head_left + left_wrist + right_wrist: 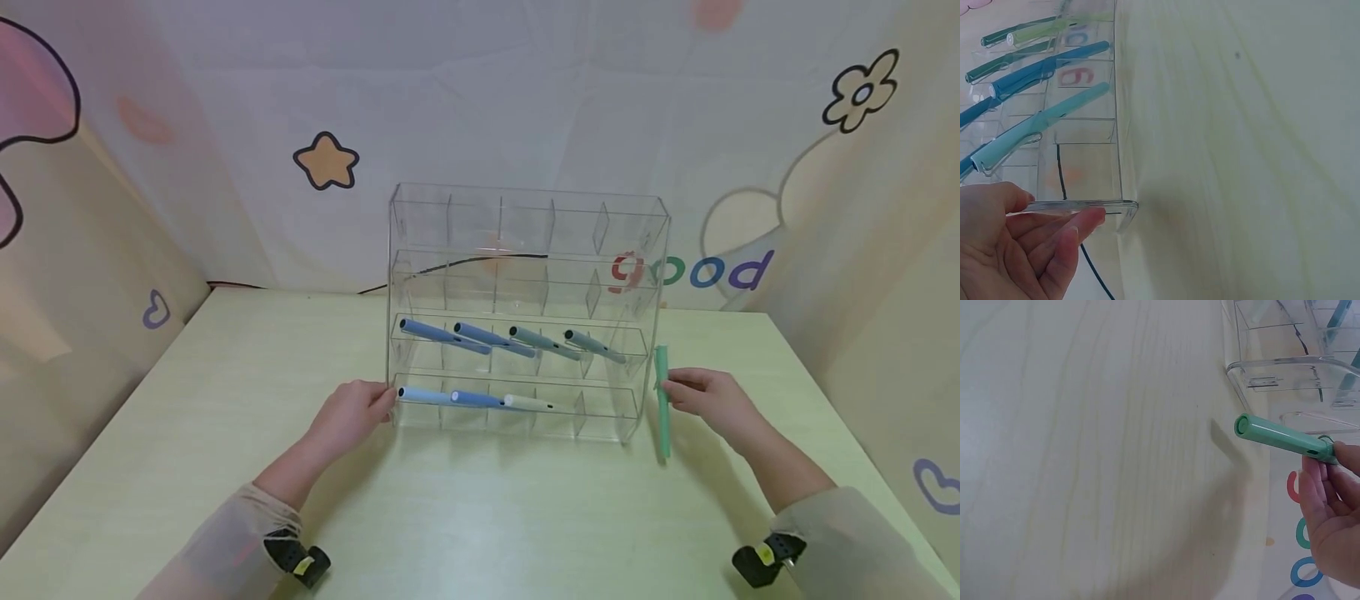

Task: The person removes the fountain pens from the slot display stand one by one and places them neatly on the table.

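Note:
A clear acrylic rack with tiered compartments stands on the table. My left hand pinches the rack's left side panel near the bottom; in the left wrist view the thumb lies on one face and the fingers on the other. Beside the rack's right side, my right hand holds a green pen between thumb and fingers, the pen roughly upright. Blue and grey-green pens lie slanted in the second tier from the bottom. In the lowest tier are a light blue pen, a blue pen and a cream pen.
The pale wooden table spreads around the rack. Behind it hangs a printed cloth with a star, a flower and coloured letters. The rack's upper two tiers hold no pens.

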`<control>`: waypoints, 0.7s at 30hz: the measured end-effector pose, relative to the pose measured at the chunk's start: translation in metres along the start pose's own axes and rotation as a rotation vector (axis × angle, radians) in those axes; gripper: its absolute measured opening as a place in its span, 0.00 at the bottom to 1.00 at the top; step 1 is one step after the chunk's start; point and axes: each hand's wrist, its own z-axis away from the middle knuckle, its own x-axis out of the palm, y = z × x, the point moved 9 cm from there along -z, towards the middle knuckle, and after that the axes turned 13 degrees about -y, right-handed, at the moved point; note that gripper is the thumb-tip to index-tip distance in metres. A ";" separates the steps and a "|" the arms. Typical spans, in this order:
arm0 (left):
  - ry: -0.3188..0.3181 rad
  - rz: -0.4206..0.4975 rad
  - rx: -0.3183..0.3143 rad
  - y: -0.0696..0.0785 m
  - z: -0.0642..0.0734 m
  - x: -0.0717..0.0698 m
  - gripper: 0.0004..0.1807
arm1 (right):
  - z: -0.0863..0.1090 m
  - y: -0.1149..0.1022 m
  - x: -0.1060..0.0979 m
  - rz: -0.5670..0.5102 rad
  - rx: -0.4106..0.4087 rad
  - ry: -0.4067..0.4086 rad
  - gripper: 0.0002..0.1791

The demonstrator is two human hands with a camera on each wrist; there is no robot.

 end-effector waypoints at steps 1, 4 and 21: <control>-0.004 0.008 -0.002 0.000 0.000 0.000 0.16 | -0.001 0.001 0.000 -0.004 0.002 -0.008 0.33; -0.019 0.025 -0.008 -0.001 -0.001 0.000 0.16 | -0.005 0.004 0.001 -0.002 0.012 -0.018 0.32; -0.028 0.020 -0.008 -0.003 -0.001 0.001 0.19 | -0.032 0.024 0.005 -0.064 0.103 -0.123 0.28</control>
